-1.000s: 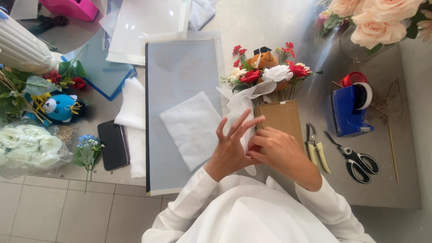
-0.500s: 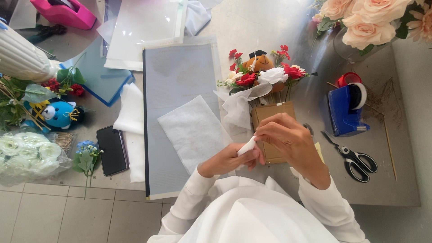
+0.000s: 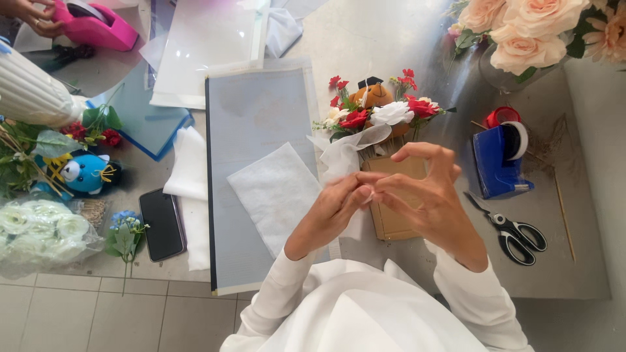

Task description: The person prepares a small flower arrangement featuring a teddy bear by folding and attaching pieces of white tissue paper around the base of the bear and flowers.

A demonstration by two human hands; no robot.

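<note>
Bright, even daylight; a washed-out glare patch on the table at upper centre. Shadows are soft and short. Slight wide-angle bending shows at the frame edges; focus is mostly sharp.

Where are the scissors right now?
In the head view, the scissors lie on the table's right side, just beyond the right hand and below the blue tape dispenser.

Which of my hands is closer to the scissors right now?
Right. Your right hand is just left of the scissors, over the brown box. Your left hand is farther left, past the right one, pinching the white ribbon.
</note>
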